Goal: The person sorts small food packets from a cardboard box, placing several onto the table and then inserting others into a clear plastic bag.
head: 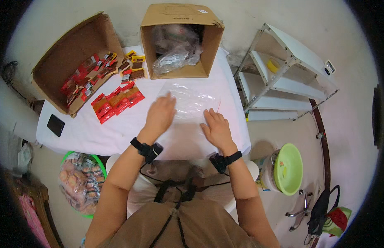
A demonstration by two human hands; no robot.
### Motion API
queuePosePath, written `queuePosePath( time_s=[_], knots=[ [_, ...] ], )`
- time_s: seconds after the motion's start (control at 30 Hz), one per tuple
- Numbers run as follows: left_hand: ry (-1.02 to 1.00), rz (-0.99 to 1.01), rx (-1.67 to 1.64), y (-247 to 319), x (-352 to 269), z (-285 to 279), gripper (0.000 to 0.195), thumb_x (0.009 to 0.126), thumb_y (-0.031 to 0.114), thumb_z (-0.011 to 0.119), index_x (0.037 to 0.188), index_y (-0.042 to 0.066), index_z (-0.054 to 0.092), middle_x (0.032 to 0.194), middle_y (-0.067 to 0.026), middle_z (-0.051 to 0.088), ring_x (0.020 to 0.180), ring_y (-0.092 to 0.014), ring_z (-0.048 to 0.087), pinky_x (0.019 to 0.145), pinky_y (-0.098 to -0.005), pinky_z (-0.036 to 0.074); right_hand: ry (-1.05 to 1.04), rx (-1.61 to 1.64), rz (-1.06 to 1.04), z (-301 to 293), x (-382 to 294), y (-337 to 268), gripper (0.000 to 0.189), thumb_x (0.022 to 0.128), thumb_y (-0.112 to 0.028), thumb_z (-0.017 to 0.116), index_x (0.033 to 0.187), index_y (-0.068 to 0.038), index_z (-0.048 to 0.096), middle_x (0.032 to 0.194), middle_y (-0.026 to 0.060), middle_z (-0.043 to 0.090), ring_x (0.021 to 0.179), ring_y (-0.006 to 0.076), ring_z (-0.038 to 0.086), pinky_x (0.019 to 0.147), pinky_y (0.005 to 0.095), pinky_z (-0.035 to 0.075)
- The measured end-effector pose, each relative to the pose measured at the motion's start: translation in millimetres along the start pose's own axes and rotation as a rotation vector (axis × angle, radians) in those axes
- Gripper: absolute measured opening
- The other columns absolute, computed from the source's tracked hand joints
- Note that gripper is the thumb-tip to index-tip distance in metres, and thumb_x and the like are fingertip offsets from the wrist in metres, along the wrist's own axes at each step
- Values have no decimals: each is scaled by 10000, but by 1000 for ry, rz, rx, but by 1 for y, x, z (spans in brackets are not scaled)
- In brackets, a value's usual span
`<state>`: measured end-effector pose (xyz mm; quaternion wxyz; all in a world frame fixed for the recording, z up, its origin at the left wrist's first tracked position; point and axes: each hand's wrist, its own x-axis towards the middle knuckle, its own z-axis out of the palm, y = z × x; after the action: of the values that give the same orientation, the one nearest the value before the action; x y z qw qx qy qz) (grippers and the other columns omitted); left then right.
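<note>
A clear plastic bag (192, 104) lies flat on the white cloth of the table. My left hand (162, 111) is at the bag's left edge, slightly blurred, and nothing shows in it. My right hand (217, 128) rests with spread fingers on the bag's lower right part. To the left of my left hand, several red food packets (117, 101) lie in an overlapping row. Behind them are small yellow-edged packets (136, 66) with dark contents. Both wrists carry black straps with small devices.
An open cardboard box (77, 40) with red packets lies tilted at the left; another cardboard box (182, 15) holds crumpled plastic. A black phone (56, 125) is near the left table edge. Beside the table stand a green-rimmed basket (100, 161), a green basin (289, 169) and a metal shelf (291, 79).
</note>
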<state>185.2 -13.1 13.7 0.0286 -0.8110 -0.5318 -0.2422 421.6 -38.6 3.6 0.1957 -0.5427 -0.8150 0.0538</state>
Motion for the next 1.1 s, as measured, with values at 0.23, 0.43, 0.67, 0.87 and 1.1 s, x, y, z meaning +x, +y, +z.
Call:
queuePosePath(
  time_s=[0.23, 0.43, 0.67, 0.87, 1.1],
  knots=[
    [-141, 128, 20, 8, -30, 3, 332, 830, 223, 566, 1114, 52, 541, 1269, -165, 469, 1178, -330, 433, 966, -431, 357, 35, 107, -193, -15, 2, 8, 290, 743, -70, 537, 1023, -75, 612, 1077, 126, 576, 988, 298, 513, 803, 424, 411],
    [-366, 54, -401, -12, -15, 0, 253, 854, 193, 542, 1059, 45, 537, 1333, -184, 396, 1274, -329, 334, 998, -528, 292, 45, 74, -305, -18, -10, 10, 169, 714, -46, 576, 878, -77, 602, 936, 87, 592, 909, 281, 530, 774, 403, 407],
    [-293, -210, -74, -20, -15, 11, 512, 875, 321, 516, 1290, 44, 402, 1416, -210, 269, 1332, -355, 212, 1049, -545, 196, 7, 189, -338, -26, -21, -8, 89, 732, -122, 643, 732, -64, 575, 751, 86, 566, 773, 286, 552, 682, 390, 437],
    [-53, -226, -52, -11, -7, -8, 479, 863, 275, 538, 1262, 26, 450, 1387, -237, 305, 1305, -367, 257, 1033, -519, 241, 68, 277, -102, -18, -17, -35, 123, 732, -130, 655, 725, -51, 561, 707, 107, 551, 668, 284, 548, 575, 367, 442],
    [360, 290, -299, 15, -36, -51, 336, 718, 88, 634, 1050, 61, 593, 1093, -108, 562, 1021, -274, 520, 868, -369, 432, 49, 505, 112, -6, -3, -55, 198, 734, -168, 684, 724, -27, 546, 667, 105, 527, 569, 262, 516, 524, 347, 416]
  ],
)
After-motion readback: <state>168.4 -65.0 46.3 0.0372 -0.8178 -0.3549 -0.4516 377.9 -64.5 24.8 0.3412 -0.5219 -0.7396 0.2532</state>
